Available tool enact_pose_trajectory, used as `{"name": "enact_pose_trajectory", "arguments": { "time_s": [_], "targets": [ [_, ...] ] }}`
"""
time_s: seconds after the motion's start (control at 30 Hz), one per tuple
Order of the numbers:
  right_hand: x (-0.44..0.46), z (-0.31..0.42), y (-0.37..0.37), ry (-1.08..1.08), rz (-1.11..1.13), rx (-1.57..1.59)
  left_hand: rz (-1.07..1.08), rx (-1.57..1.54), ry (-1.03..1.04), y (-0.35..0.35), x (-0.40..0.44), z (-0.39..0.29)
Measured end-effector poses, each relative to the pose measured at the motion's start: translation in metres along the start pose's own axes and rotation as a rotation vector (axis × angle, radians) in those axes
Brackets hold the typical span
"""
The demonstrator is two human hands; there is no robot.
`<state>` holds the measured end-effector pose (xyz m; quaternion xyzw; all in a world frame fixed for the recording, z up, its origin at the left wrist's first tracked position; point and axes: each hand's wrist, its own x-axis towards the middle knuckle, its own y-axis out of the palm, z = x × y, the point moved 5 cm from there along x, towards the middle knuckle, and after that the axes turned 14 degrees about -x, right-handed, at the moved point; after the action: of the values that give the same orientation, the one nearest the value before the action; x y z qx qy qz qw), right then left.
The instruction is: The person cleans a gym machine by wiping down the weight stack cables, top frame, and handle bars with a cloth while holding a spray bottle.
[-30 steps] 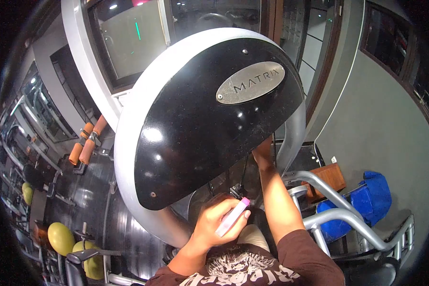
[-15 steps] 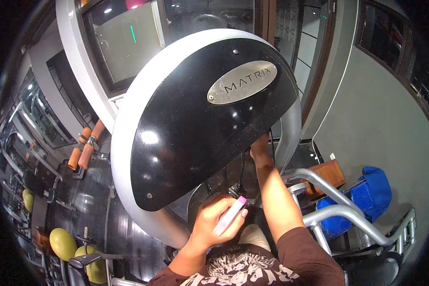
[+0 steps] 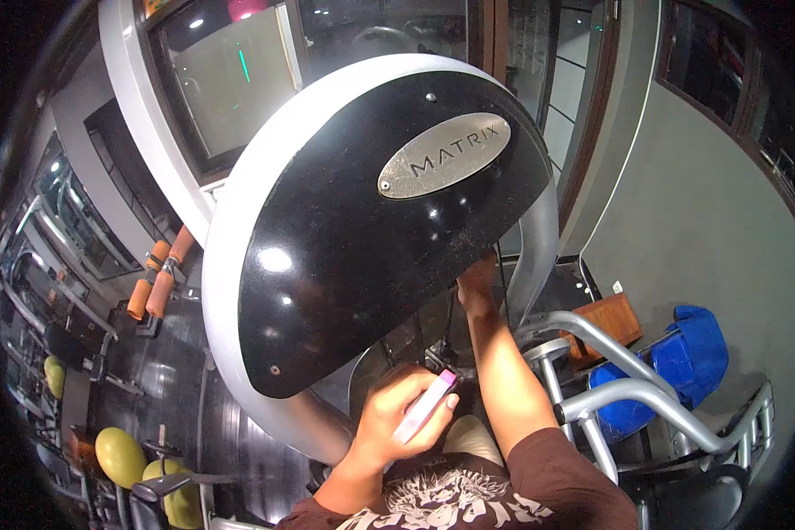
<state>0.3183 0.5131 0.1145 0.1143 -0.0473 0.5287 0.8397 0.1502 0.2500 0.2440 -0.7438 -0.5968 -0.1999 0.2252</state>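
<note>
pink-tipped stick (image 3: pixel 424 411), held within left fingers (image 3: pixel 411 385)

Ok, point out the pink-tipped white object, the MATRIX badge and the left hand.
Pink-tipped white object (image 3: pixel 425 410): head view, its pale body.
MATRIX badge (image 3: pixel 444 155): head view, middle of its oval face.
Left hand (image 3: pixel 387 409): head view, back of the hand.

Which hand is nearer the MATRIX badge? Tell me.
Right: the right hand is partly behind the black panel, below the badge; the left hand, gripping a pink-tipped white object, is lower, farther off.
</note>
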Motion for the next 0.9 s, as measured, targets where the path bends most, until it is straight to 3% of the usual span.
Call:
{"name": "enact_pose_trajectory", "arguments": {
  "time_s": [0.07, 0.1, 0.17, 0.23, 0.33, 0.47, 0.57, 0.63, 0.73, 0.8, 0.83, 0.9],
  "targets": [
    [-0.001, 0.021, 0.009, -0.262, -0.045, 0.015, -0.012, 0.013, 0.023, -0.001, 0.0, 0.0],
    [-0.009, 0.039, 0.008, -0.577, -0.083, -0.165, -0.009, 0.017, 0.03, -0.001, 0.001, 0.0],
    [0.027, -0.075, 0.008, -0.182, 0.158, 0.498, -0.002, 0.025, 0.051, -0.002, 0.003, -0.003],
    [-0.007, -0.04, -0.003, -0.631, -0.099, -0.704, -0.004, 0.016, 0.004, -0.002, 0.0, -0.002],
    [-0.039, -0.013, -0.014, -0.257, -0.083, -0.918, 0.002, 0.019, 0.016, -0.001, -0.001, -0.001],
    [-0.035, -0.021, -0.018, -0.25, -0.037, -0.854, 0.012, 0.026, -0.008, -0.002, -0.004, 0.002],
    [-0.009, -0.028, -0.009, -0.575, -0.119, -0.504, 0.018, 0.05, 0.014, -0.003, -0.004, 0.004],
    [-0.001, -0.023, -0.007, -0.616, -0.116, -0.66, 0.0, 0.061, -0.036, -0.003, -0.007, 0.006],
    [0.01, -0.066, -0.007, -0.392, -0.012, -0.647, -0.045, 0.047, -0.095, -0.004, -0.009, 0.007],
    [-0.029, -0.034, -0.017, -0.377, -0.093, -0.885, -0.099, 0.017, -0.083, -0.002, -0.005, 0.007],
    [-0.03, -0.06, -0.021, -0.249, 0.007, -0.881, -0.077, 0.041, -0.101, -0.003, -0.005, 0.011],
    [-0.046, -0.096, -0.029, -0.234, 0.006, -0.959, -0.051, 0.098, -0.041, -0.002, -0.001, 0.012]
  ]
}}
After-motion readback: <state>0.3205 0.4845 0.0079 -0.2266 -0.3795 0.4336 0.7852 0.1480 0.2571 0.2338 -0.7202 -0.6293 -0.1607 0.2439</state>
